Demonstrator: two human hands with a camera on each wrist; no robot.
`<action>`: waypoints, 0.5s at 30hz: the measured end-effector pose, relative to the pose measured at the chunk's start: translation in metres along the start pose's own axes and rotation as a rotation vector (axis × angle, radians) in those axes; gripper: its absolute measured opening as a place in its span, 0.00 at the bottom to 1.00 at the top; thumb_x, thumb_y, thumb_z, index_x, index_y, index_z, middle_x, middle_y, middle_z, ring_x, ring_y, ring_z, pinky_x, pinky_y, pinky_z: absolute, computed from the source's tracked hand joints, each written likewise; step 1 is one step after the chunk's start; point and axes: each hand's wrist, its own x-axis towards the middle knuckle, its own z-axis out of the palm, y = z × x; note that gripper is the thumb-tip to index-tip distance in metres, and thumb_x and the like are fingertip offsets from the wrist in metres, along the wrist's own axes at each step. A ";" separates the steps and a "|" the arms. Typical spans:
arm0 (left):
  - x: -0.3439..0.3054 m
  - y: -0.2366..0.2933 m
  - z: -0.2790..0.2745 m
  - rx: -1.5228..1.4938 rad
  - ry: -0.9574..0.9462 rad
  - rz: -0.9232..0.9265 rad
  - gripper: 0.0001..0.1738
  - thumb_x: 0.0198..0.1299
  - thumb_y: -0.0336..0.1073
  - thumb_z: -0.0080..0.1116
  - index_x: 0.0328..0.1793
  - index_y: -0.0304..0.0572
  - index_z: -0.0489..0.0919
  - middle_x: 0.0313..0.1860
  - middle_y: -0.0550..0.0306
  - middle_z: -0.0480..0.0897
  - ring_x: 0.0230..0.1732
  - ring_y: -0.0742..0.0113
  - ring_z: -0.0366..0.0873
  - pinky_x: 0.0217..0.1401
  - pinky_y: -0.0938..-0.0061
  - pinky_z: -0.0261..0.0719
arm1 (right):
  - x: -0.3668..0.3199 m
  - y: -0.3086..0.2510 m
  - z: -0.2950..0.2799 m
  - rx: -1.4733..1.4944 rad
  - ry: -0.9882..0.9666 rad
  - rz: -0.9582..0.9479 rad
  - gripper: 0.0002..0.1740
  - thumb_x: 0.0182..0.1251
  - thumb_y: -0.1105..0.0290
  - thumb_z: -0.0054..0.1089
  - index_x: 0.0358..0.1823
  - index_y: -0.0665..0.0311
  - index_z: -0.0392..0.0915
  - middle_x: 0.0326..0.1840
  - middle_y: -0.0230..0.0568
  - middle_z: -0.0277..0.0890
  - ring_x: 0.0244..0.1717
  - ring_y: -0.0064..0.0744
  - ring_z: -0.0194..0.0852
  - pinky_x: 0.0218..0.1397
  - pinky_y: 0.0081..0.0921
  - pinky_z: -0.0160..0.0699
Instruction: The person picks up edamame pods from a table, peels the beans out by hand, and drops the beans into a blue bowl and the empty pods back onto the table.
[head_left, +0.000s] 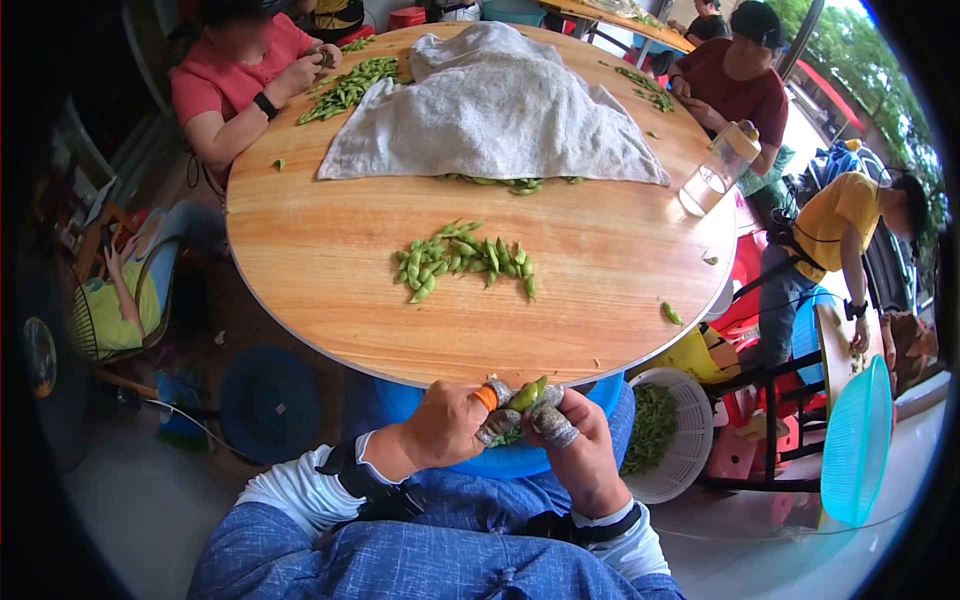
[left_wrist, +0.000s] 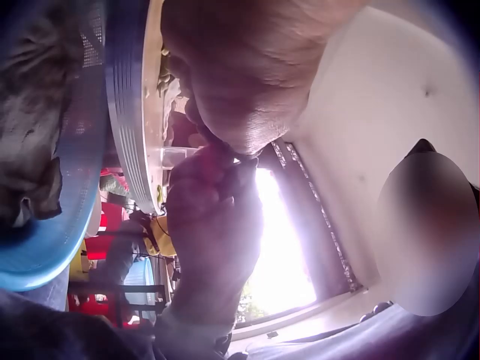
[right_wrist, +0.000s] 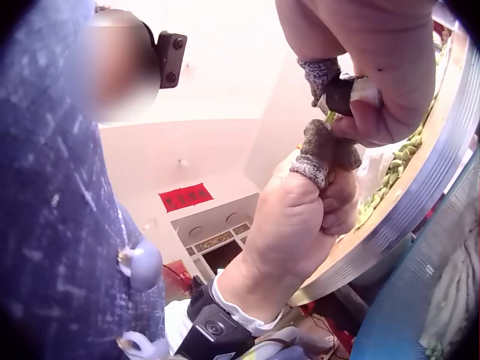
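Observation:
A green soybean pod is held between my two hands, just off the table's near edge. My left hand pinches its left end, and my right hand pinches the other. Grey cloth covers wrap the thumbs and forefingers, with an orange band on a left finger. Beneath the hands, a blue basin holds some green pods or beans. In the right wrist view only a sliver of the pod shows between the fingertips. The left wrist view has the pod hidden behind the left hand.
On the round wooden table lies a pile of pods. Behind it, a grey-white cloth covers more pods. A clear plastic jar stands at right. Below sits a white basket of pods. Other people sit around the table.

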 end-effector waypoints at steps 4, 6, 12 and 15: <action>0.001 0.005 -0.005 0.085 0.030 0.074 0.22 0.37 0.29 0.56 0.45 0.36 0.73 0.24 0.49 0.75 0.25 0.51 0.74 0.26 0.65 0.72 | 0.000 -0.007 0.006 0.005 -0.010 0.019 0.14 0.58 0.65 0.55 0.38 0.70 0.72 0.30 0.31 0.71 0.28 0.17 0.63 0.31 0.14 0.61; -0.002 0.004 -0.005 0.116 0.002 0.065 0.22 0.38 0.30 0.56 0.45 0.36 0.73 0.25 0.48 0.76 0.26 0.50 0.75 0.26 0.65 0.72 | 0.000 -0.008 0.005 0.010 -0.047 0.017 0.13 0.59 0.68 0.54 0.39 0.70 0.72 0.33 0.31 0.72 0.31 0.17 0.66 0.35 0.14 0.63; -0.003 0.012 0.001 -0.239 0.159 -0.067 0.13 0.52 0.32 0.51 0.44 0.36 0.73 0.27 0.49 0.77 0.27 0.54 0.75 0.28 0.70 0.71 | 0.002 -0.002 0.005 -0.009 -0.121 -0.054 0.12 0.58 0.76 0.53 0.44 0.70 0.70 0.40 0.34 0.74 0.41 0.21 0.70 0.47 0.18 0.68; -0.004 0.016 0.003 -0.518 0.211 -0.268 0.09 0.59 0.32 0.44 0.43 0.37 0.73 0.26 0.55 0.76 0.26 0.63 0.74 0.28 0.74 0.70 | 0.003 0.004 0.012 -0.151 -0.107 -0.209 0.12 0.57 0.78 0.53 0.44 0.71 0.70 0.41 0.35 0.74 0.40 0.23 0.70 0.46 0.20 0.68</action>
